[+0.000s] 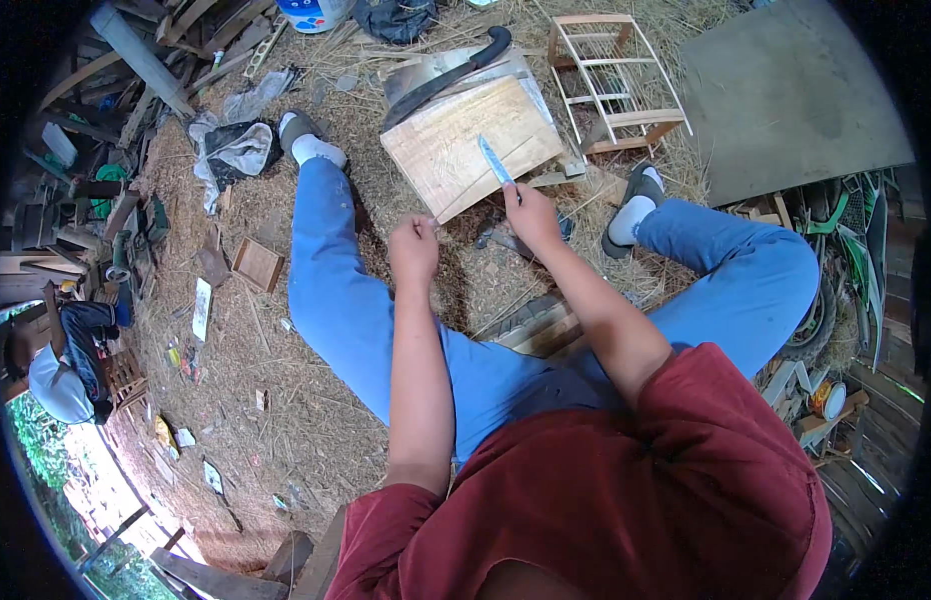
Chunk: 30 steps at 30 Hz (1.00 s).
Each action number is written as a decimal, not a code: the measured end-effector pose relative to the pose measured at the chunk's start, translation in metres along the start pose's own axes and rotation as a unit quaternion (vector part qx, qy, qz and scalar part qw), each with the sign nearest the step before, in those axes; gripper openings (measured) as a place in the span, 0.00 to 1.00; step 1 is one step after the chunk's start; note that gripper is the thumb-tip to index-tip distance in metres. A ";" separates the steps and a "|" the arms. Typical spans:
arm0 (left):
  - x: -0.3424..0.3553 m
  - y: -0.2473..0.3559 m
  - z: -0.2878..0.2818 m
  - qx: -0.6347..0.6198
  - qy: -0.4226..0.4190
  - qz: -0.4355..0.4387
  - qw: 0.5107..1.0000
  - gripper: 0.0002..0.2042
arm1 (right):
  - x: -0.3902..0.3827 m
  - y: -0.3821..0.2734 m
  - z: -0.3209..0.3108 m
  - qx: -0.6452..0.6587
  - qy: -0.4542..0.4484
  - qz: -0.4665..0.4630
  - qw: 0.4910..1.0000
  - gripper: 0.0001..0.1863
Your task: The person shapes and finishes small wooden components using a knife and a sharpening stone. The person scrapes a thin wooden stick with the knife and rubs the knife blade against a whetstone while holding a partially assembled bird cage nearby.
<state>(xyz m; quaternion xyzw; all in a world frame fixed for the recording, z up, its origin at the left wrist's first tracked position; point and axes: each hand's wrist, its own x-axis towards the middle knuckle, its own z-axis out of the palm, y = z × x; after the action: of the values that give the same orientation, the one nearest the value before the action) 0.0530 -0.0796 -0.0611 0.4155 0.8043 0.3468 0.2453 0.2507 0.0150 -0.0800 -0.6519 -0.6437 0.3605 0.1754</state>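
so the right hand [532,215] holds one knife [495,160] over one board [448,150].

The knife [494,160] at upper centre has a smooth, shiny metal blade. Under it, the board [446,160] is pale, bare wood, fairly smooth and matt with visible grain. The machete [436,95] above shows dull, dark metal and a black handle, apparently plastic. At upper right, the rack [646,118] is unvarnished wood. The bucket [314,14] at the top edge looks like glossy plastic. Matt cloth makes up the blue trousers [336,275] and dark red shirt [626,490]. Rough, dry straw litters the ground [306,440].
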 end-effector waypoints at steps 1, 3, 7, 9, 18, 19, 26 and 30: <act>0.000 -0.002 -0.004 0.015 0.001 -0.003 1.000 0.09 | 0.003 0.000 -0.003 0.001 0.003 0.004 1.000 0.24; 0.005 -0.009 -0.006 0.031 -0.014 -0.018 0.999 0.10 | 0.006 0.001 -0.006 -0.005 -0.003 0.022 1.000 0.24; 0.013 -0.026 0.006 -0.043 -0.024 -0.013 0.999 0.08 | 0.007 0.000 -0.002 -0.009 -0.004 0.017 1.000 0.25; 0.013 -0.029 0.014 -0.113 -0.047 -0.051 0.991 0.08 | 0.009 0.004 -0.001 -0.016 -0.004 0.012 1.000 0.25; 0.009 -0.011 0.015 -0.089 -0.014 -0.001 0.996 0.06 | 0.045 0.026 -0.016 -0.004 0.028 -0.001 1.000 0.27; 0.010 -0.013 0.016 -0.114 -0.026 -0.023 0.993 0.06 | 0.044 0.023 -0.016 -0.005 0.028 -0.002 1.000 0.27; 0.013 -0.029 0.019 -0.136 -0.045 -0.091 0.985 0.06 | -0.011 -0.019 -0.002 -0.025 -0.091 -0.039 0.995 0.24; 0.014 -0.037 0.020 -0.160 -0.032 -0.062 0.985 0.06 | 0.004 -0.012 -0.014 -0.032 -0.024 -0.050 0.998 0.25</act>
<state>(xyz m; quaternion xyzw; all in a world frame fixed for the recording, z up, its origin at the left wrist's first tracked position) 0.0408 -0.0762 -0.1042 0.3314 0.7543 0.4413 0.3555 0.2519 0.0237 -0.0635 -0.6154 -0.6904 0.3463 0.1570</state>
